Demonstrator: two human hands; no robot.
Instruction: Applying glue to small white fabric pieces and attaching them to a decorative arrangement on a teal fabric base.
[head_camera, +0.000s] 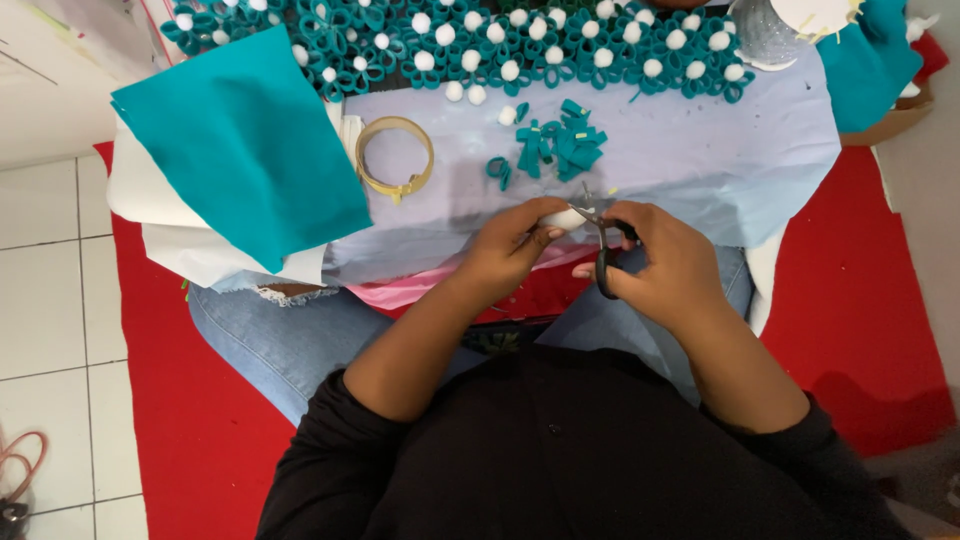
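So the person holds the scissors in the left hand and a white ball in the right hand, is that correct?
No, the hands are swapped. The head view shows the scissors in the right hand and the white ball in the left hand.

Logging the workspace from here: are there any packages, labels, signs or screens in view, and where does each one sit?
No labels, signs or screens show.
Cardboard box: top right corner, brown, only an edge visible under teal cloth.
Nothing printed shows near the left hand, holding a white ball, or the right hand, holding scissors.
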